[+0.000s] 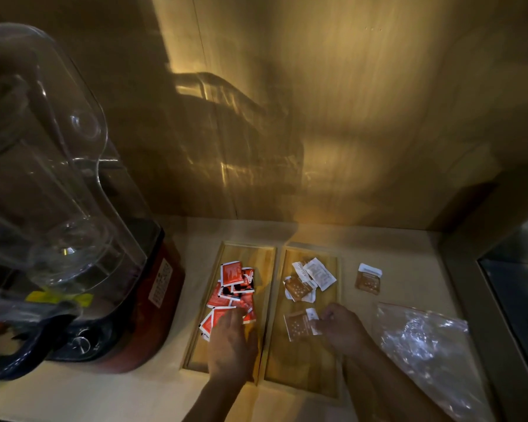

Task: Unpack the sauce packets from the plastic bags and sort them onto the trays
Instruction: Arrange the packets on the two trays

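Observation:
Two wooden trays lie side by side on the counter. The left tray holds a pile of several red sauce packets. My left hand rests flat on the near end of that pile, fingers spread. The right tray holds several brown-and-white packets at its far end. My right hand pinches the white edge of a brown packet lying on the right tray. One more brown packet lies on the counter, right of the trays. A clear plastic bag lies crumpled at the right.
A large blender with a clear cover and a red base stands at the left, close to the left tray. A wooden wall rises behind the counter. A dark recessed surface borders the counter at the right.

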